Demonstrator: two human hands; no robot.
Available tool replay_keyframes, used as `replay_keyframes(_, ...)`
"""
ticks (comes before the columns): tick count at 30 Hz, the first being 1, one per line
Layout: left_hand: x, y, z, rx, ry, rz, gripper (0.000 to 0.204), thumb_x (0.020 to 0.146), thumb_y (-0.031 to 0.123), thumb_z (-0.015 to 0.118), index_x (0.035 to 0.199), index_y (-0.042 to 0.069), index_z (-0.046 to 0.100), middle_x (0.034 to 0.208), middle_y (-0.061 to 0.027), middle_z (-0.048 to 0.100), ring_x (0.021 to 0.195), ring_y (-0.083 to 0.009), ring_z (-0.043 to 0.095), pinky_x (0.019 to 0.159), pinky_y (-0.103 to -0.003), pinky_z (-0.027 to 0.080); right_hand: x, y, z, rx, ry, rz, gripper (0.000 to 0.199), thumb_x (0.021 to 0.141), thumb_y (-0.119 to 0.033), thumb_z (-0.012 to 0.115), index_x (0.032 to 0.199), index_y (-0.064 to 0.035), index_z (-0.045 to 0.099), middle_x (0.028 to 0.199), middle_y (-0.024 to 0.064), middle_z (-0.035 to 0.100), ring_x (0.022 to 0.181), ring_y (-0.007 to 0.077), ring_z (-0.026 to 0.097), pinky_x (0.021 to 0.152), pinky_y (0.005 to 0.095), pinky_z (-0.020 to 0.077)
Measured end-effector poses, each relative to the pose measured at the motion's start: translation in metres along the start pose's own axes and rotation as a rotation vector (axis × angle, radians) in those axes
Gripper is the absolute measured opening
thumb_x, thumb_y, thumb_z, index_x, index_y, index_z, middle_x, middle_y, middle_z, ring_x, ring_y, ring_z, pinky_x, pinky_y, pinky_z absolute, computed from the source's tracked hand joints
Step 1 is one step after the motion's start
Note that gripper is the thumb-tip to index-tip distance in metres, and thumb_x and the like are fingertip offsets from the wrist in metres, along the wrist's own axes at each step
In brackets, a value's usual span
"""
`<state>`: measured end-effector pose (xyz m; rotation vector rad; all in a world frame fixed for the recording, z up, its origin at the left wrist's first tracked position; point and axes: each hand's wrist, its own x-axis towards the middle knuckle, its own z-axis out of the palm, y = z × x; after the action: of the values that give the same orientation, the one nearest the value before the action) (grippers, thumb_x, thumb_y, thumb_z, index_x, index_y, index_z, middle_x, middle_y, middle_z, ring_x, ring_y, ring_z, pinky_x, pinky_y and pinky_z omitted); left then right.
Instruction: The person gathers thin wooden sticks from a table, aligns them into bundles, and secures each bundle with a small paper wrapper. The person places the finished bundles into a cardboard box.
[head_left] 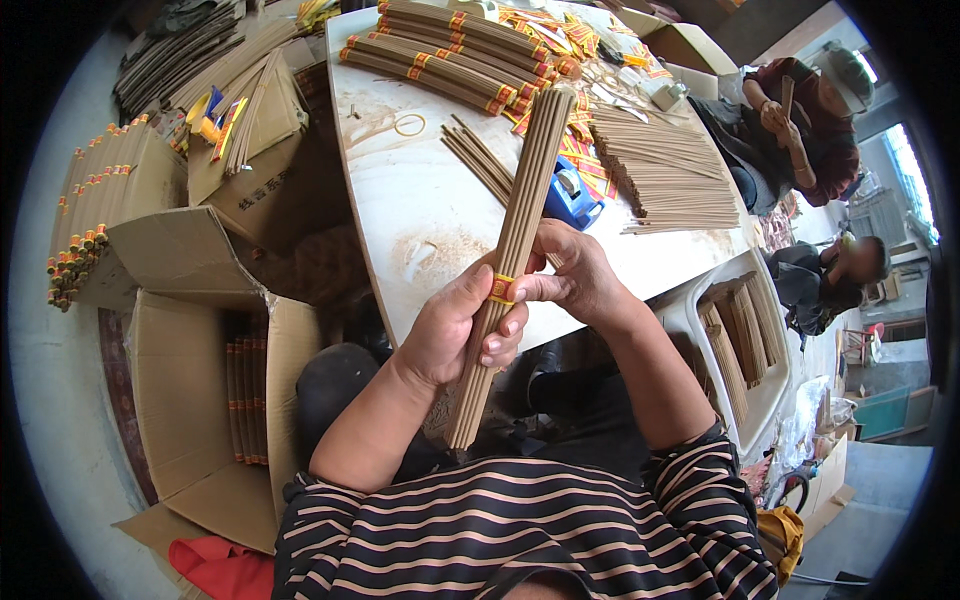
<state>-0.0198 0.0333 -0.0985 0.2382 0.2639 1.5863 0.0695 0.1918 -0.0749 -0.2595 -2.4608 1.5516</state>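
Observation:
A bundle of long brown incense sticks [528,165] is held tilted in front of me, its far end over the table. A small yellow and red paper band [501,288] sits around the middle of the bundle. My left hand [455,325] wraps around the sticks just below and beside the band. With the thumb on the band, my right hand [580,270] grips the bundle from the other side; some of its fingers are hidden behind the sticks. Just beyond the right hand stands a blue tape dispenser [572,193]. A few loose sticks [478,160] lie partly behind the bundle.
Banded bundles [440,62] are stacked at the table's far side. Loose sticks [665,170] lie at the right. An open cardboard box [205,400] with bundles stands at left, a white bin [690,318] of sticks at right. Two people [810,130] are at the right.

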Motion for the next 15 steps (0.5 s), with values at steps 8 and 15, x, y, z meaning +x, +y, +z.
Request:
replay_keyframes(8, -0.001, 0.0, -0.011, -0.235, -0.164, -0.036, 0.042, 0.098, 0.035, 0.024, 0.12, 0.002, 0.038, 0.074, -0.0129, 0.048, 0.041, -0.0078, 0.039, 0.033, -0.02, 0.033, 0.001, 0.007, 0.019, 0.623, -0.059, 0.077, 0.03, 0.073, -0.02, 0.074, 0.092, -0.0015, 0.059, 0.08, -0.0001, 0.057, 0.078, 0.0084, 0.052, 0.072, 0.0239, 0.044)
replay_keyframes(15, -0.001, 0.007, -0.016, -0.306, -0.28, 0.011, 0.044, 0.098, 0.032, 0.021, 0.123, -0.002, 0.036, 0.08, -0.0178, 0.051, 0.04, -0.0077, 0.038, 0.033, -0.02, 0.033, 0.003, -0.002, 0.034, 0.837, 0.01, 0.089, 0.023, 0.08, -0.008, 0.066, 0.099, 0.0009, 0.06, 0.087, 0.0024, 0.061, 0.081, 0.0098, 0.056, 0.077, 0.0232, 0.0457)
